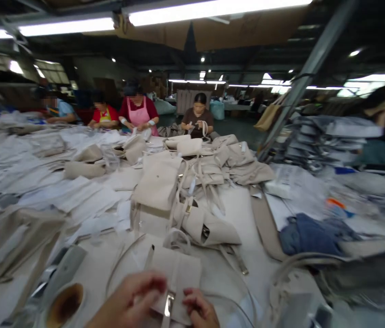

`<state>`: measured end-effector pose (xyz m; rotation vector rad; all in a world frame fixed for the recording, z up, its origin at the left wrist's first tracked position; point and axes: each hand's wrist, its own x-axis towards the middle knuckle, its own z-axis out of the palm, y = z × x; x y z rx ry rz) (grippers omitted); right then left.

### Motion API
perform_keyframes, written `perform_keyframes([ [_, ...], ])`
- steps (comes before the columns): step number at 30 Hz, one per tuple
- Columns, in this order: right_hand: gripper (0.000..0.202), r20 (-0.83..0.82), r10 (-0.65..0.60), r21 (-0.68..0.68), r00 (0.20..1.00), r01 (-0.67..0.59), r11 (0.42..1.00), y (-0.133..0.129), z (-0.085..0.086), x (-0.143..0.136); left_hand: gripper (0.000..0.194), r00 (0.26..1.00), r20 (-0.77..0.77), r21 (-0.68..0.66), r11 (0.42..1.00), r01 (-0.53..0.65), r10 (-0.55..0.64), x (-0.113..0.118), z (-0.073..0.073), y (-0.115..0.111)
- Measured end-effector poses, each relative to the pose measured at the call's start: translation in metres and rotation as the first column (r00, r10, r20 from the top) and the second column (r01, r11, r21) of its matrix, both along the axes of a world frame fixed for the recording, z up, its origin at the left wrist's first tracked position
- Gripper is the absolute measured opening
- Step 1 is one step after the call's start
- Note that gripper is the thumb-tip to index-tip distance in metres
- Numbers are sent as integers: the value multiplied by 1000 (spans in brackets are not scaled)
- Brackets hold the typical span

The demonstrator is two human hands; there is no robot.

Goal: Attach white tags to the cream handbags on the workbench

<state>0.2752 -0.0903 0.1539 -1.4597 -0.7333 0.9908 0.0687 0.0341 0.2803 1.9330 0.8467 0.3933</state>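
A small beige handbag (188, 269) with a front strap and a shiny metal clasp (168, 304) lies in front of me. Over its left side is my left hand (136, 296), smeared by motion, thumb and fingers apart and nothing seen between them. My right hand (202, 309) is at the bag's lower right edge, fingers curled against it; the grip is partly hidden by the hand itself. A thin beige strap (110, 273) loops out on the left. Behind the bag lie more beige bags (156, 182), with straps and buckles.
A cup of brown liquid (65, 304) stands close to my left forearm. Beige pieces (11, 246) and white sheets cover the left. Dark blue cloth (310, 234) and stacked grey pieces (325, 141) are at right, beside a slanted metal post (308, 73). Several co-workers sit across the table.
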Motion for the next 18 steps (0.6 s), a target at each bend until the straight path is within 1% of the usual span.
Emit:
perform_keyframes([
  [1, 27, -32, 0, 4, 999, 0, 1000, -1, 1, -1, 30, 994, -2, 125, 987, -104, 105, 19, 9, 19],
  [2, 29, -66, -8, 7, 998, 8, 1000, -1, 2, -3, 32, 987, -9, 260, 954, -152, 160, 42, 15, 36],
  [3, 30, -102, -28, 8, 994, 29, 1000, 0, 4, -5, 37, 989, -38, 371, 921, -120, 144, 67, 16, 51],
  [4, 29, -138, -58, 8, 989, 59, 998, 2, 7, -7, 41, 993, -78, 436, 899, -46, 89, 91, 14, 63],
  [5, 29, -170, -92, 7, 981, 95, 995, 4, 9, -10, 45, 988, -151, 475, 878, 57, 18, 114, 8, 72],
  [6, 28, -199, -123, 7, 972, 127, 992, 6, 11, -14, 48, 969, -243, 485, 859, 164, -48, 134, 0, 77],
  [7, 26, -225, -142, 8, 964, 147, 989, 8, 13, -17, 51, 944, -317, 477, 846, 240, -89, 151, -9, 80],
  [8, 25, -247, -150, 10, 957, 157, 987, 9, 15, -21, 53, 919, -378, 460, 839, 290, -111, 163, -18, 81],
  [9, 24, -265, -151, 12, 952, 160, 987, 9, 16, -24, 54, 901, -420, 444, 840, 312, -113, 171, -26, 80],
  [11, 24, -287, -150, 9, 946, 159, 987, 9, 16, -29, 51, 884, -458, 426, 851, 306, -89, 179, -39, 78],
  [13, 23, -297, -150, -8, 943, 155, 988, 7, 13, -30, 37, 869, -491, 414, 859, 299, -66, 179, -43, 75],
  [15, 22, -297, -135, -30, 945, 133, 991, 4, 10, -25, 22, 856, -511, 397, 864, 309, -72, 174, -40, 74],
  [16, 21, -291, -124, -45, 949, 116, 992, 1, 9, -17, 18, 850, -519, 373, 870, 323, -94, 170, -35, 73],
  [17, 21, -267, -120, -71, 956, 105, 992, -3, 9, -5, 16, 847, -515, 331, 882, 335, -128, 165, -28, 73],
  [18, 23, -192, -142, -123, 971, 119, 985, -9, 9, 12, 18, 854, -494, 282, 899, 335, -163, 160, -19, 73],
])
